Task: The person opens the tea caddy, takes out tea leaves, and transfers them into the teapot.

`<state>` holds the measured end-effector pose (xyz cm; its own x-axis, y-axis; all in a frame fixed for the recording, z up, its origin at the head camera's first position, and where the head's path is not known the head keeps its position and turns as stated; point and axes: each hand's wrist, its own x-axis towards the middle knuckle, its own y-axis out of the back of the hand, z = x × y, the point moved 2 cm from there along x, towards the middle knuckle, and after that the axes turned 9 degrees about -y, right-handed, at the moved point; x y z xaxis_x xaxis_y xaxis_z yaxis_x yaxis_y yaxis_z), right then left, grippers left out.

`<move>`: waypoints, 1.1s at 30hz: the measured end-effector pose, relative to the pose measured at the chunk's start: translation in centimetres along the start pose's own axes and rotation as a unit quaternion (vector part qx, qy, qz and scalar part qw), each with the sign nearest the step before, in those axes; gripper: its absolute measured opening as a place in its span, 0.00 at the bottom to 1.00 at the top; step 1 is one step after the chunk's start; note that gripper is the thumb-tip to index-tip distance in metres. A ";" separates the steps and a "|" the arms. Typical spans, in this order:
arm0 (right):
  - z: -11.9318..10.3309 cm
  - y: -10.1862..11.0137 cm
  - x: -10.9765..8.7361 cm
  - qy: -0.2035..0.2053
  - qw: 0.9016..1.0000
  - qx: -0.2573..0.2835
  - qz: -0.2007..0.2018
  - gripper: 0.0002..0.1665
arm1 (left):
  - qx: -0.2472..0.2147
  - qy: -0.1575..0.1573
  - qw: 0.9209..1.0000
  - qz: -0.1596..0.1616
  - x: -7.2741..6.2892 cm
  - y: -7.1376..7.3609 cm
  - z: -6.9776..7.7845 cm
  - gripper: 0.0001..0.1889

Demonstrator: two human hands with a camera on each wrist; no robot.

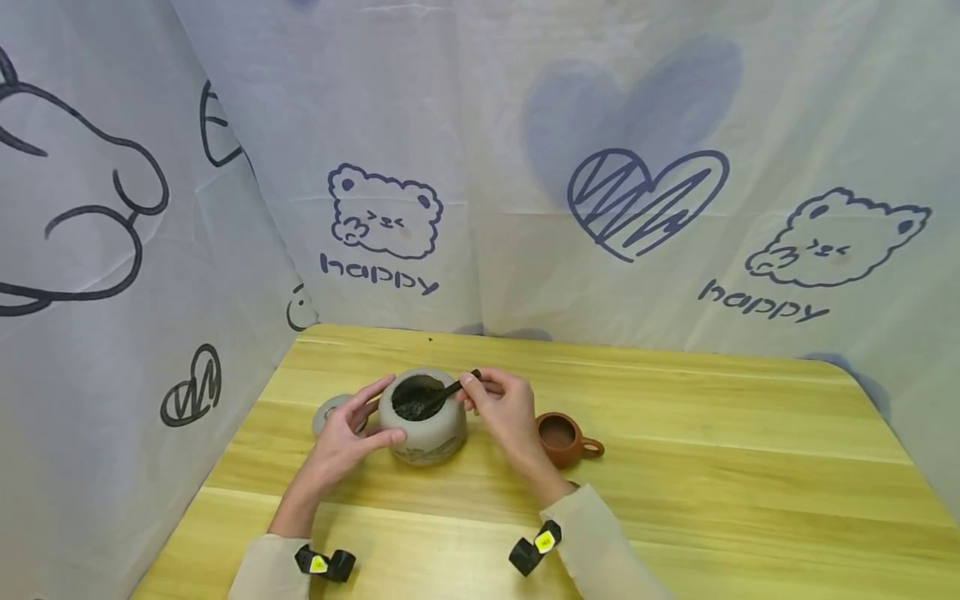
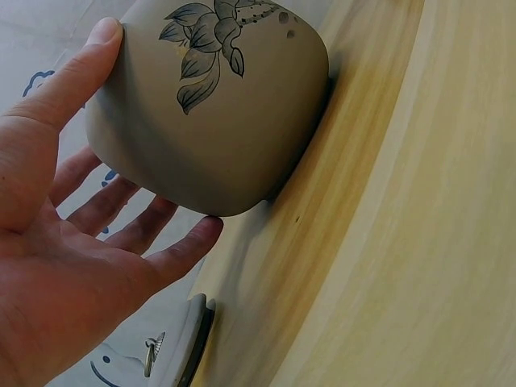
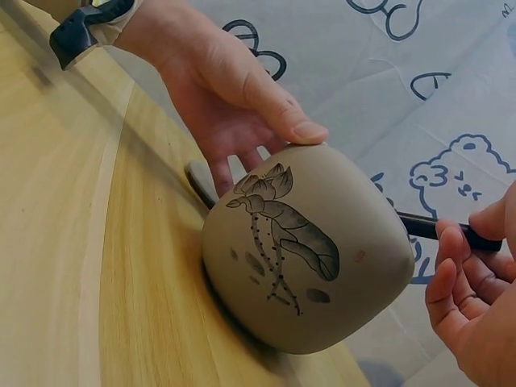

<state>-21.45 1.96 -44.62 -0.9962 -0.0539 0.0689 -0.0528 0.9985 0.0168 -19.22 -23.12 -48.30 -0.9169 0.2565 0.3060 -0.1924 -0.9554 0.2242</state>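
Note:
A rounded grey ceramic jar [image 1: 423, 437] with a painted lotus [image 3: 290, 226] stands on the table, dark loose tea leaves [image 1: 411, 407] inside its mouth. My left hand [image 1: 347, 440] grips the jar from the left, thumb at the near side and fingers around the far side; the left wrist view shows fingertips against its wall. Between thumb and fingers, my right hand [image 1: 504, 410] pinches the end of a dark scoop [image 1: 448, 392]. The scoop slants over the rim, its lower end down in the tea leaves.
Behind my left hand lies the jar's grey lid [image 1: 327, 410] with a small metal ring [image 2: 151, 355]. A brown clay cup [image 1: 560, 440] with a side handle sits right of my right hand. The wooden table [image 1: 720, 467] meets printed cloth walls [image 1: 510, 275] at the back and left.

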 end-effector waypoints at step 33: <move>-0.9 3.1 -0.9 0.031 0.998 0.047 0.018 0.14 | 0.002 -0.003 1.000 0.002 -0.1 -0.1 -0.1 0.43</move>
<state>-20.64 5.05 -43.74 -0.9914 -0.0155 0.1301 -0.0260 0.9965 -0.0796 -19.14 -23.08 -48.44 -0.9153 0.2531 0.3134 -0.1867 -0.9559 0.2265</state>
